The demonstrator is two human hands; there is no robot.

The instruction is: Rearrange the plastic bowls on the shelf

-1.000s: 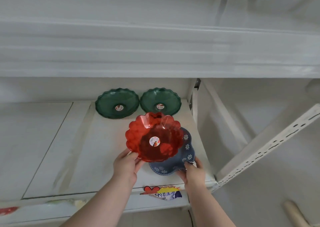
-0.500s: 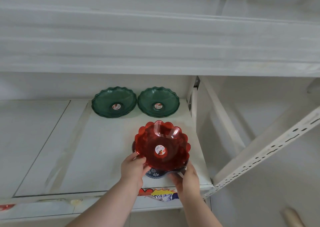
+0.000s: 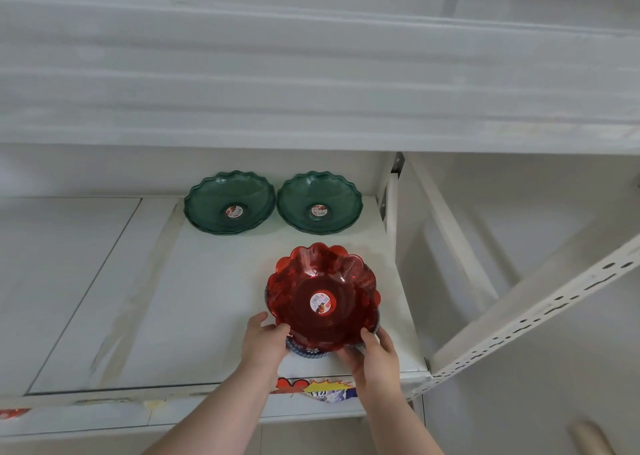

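Observation:
A red scalloped plastic bowl (image 3: 322,291) with a round sticker in its middle sits nested on top of a blue bowl with white flowers (image 3: 310,351), of which only a strip of rim shows beneath it. My left hand (image 3: 265,338) grips the red bowl's near left rim. My right hand (image 3: 375,354) holds the near right rim of the stacked bowls. Two green scalloped bowls, left one (image 3: 229,202) and right one (image 3: 319,201), stand side by side at the back of the white shelf (image 3: 207,298).
An upper shelf board (image 3: 311,73) hangs low over the bowls. A white perforated metal brace (image 3: 540,309) slants across the right side. A coloured label (image 3: 318,387) sticks to the shelf's front edge. The shelf's left part (image 3: 62,264) shows bare white board.
The red bowl has come down from a tilted position to the left and now sits squarely over the blue bowl. Both hands have closed in on the stack's near rim.

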